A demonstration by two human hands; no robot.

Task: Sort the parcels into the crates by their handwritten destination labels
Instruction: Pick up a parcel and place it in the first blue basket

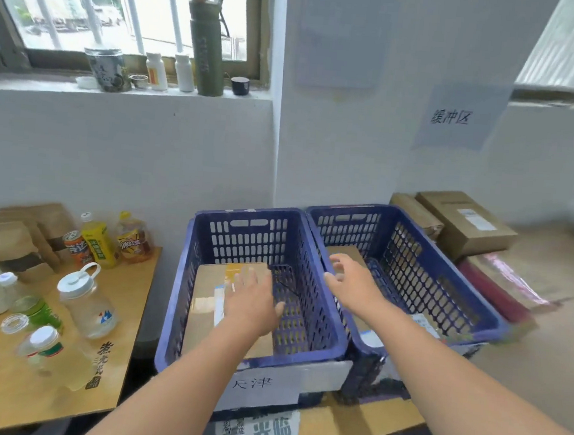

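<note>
Two blue plastic crates stand side by side in front of me. The left crate [183, 298] carries a white label with handwritten characters [252, 382] on its near wall. A flat cardboard parcel [210, 280] lies inside it. My left hand [253, 304] hovers over that parcel, fingers spread, holding nothing. My right hand [351, 279] is open above the rim between the crates, over the right crate [444, 291]. Another cardboard parcel [348, 251] and one with a white label [421, 322] lie in the right crate, partly hidden by my arm.
Cardboard boxes [467, 221] and a pink-wrapped package [506, 289] sit on the floor at the right, under a paper wall sign [451, 117]. A wooden table [59, 388] at the left holds several bottles and paper bags. Bottles line the windowsill [151, 90].
</note>
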